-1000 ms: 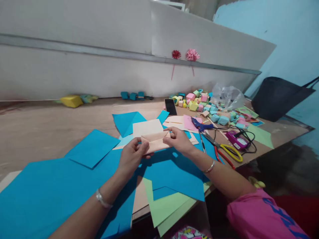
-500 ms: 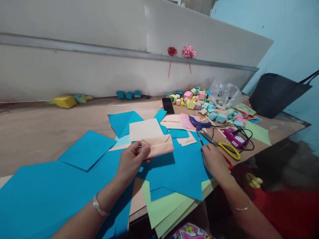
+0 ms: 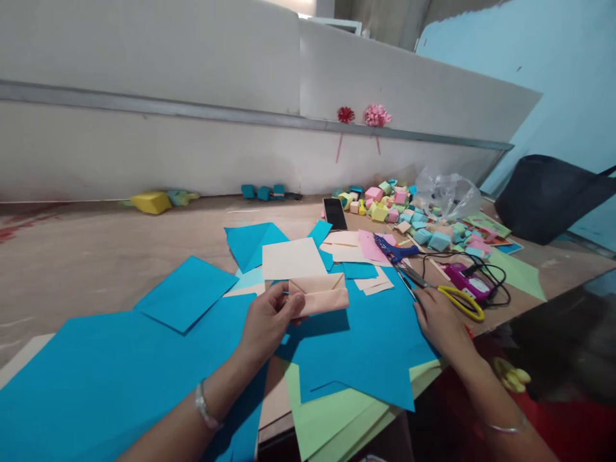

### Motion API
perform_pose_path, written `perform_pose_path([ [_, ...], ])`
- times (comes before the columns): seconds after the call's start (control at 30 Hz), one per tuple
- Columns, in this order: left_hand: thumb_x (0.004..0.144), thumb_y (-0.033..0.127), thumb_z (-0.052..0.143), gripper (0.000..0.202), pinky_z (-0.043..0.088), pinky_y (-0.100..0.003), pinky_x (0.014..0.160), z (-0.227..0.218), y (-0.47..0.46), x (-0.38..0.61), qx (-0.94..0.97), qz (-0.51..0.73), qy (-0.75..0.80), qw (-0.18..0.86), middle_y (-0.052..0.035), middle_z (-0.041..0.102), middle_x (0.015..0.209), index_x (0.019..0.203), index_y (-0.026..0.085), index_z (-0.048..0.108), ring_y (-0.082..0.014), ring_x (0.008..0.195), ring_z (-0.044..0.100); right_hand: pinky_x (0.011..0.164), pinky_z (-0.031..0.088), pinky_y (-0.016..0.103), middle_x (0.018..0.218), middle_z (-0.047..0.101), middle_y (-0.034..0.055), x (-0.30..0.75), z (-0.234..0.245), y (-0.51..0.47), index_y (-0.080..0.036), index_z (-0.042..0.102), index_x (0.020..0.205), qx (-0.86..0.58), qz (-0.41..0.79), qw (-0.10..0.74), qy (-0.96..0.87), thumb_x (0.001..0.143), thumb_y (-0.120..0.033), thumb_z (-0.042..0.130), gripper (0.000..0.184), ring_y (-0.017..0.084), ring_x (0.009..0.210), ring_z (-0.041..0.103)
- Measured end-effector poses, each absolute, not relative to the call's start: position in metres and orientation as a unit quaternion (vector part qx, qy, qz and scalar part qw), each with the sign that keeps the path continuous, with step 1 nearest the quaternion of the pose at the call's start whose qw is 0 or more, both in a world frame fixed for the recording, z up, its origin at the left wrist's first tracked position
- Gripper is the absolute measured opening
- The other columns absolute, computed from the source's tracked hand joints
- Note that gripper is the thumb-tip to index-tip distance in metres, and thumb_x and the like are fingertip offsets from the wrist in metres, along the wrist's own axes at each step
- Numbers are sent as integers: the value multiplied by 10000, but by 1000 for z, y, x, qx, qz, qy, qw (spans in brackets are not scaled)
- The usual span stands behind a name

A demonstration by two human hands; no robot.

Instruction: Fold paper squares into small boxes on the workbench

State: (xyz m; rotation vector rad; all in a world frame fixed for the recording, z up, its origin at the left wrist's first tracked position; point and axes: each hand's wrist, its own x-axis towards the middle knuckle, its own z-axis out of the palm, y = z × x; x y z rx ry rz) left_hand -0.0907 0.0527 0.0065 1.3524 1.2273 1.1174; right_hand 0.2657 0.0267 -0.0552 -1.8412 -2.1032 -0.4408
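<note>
My left hand (image 3: pixel 274 311) pinches a folded peach paper (image 3: pixel 322 301) by its left end, above the blue sheets. Creases and a folded-over flap show on it. My right hand (image 3: pixel 445 324) is at the right, its bent fingers closed on the lower end of a thin dark pen (image 3: pixel 405 281); the fingertips are partly hidden. Beside those fingers lie scissors with yellow handles (image 3: pixel 464 305). A cream paper (image 3: pixel 293 258) lies behind the folded piece. Large blue sheets (image 3: pixel 356 356) spread under both hands.
A blue glue gun (image 3: pixel 397 250) lies beyond the scissors, near a purple power box (image 3: pixel 466 282) with black cable. Small paper cubes (image 3: pixel 380 212) are heaped behind, by a phone (image 3: pixel 335 213) and plastic bag (image 3: pixel 447 192). Green sheets (image 3: pixel 332 417) overhang the table's front edge.
The view has shifted, so everything sits further right and slightly lower. My right hand has moved a little right, and the pen's angle has changed. My left hand still holds the folded paper.
</note>
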Motion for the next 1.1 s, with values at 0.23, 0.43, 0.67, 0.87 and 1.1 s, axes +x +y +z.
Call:
perform_pose_path([
  [0.23, 779, 413, 632, 269, 493, -223, 487, 9, 48, -87, 568, 478, 500, 446, 21, 600, 562, 684, 184, 528, -156, 540, 643, 867, 488, 412, 1168, 606, 156, 207, 26, 54, -168, 559, 1234, -544, 69, 255, -797, 920, -455, 483, 432, 277, 1047, 586],
  [0.43, 814, 410, 612, 279, 517, -224, 489, 2, 54, -92, 548, 529, 498, 415, 24, 596, 593, 706, 183, 490, -162, 572, 672, 532, 508, 281, 824, 666, 90, 119, 34, 100, -153, 591, 988, -428, 526, 276, -681, 856, -712, 390, 608, 195, 693, 667],
  [0.67, 797, 421, 626, 284, 516, -217, 465, 2, 58, -95, 511, 544, 513, 424, 12, 611, 617, 752, 165, 510, -166, 570, 676, 423, 433, 227, 674, 624, 0, 108, -8, 103, -191, 542, 989, -426, 527, 393, -622, 816, -597, 587, 444, 136, 510, 610],
  [0.87, 793, 412, 630, 278, 504, -208, 453, 7, 55, -93, 503, 536, 531, 422, 4, 617, 655, 766, 157, 523, -174, 568, 685, 586, 521, 280, 923, 665, 58, 110, -1, 94, -208, 596, 1025, -384, 544, 434, -607, 774, -468, 686, 372, 190, 798, 659],
  [1.1, 775, 416, 666, 288, 536, -209, 509, 5, 53, -92, 453, 542, 533, 465, 2, 617, 686, 789, 154, 548, -167, 620, 689, 654, 473, 276, 723, 666, 47, 106, -1, 90, -161, 691, 737, -403, 584, 400, -580, 745, -481, 710, 321, 136, 670, 594],
])
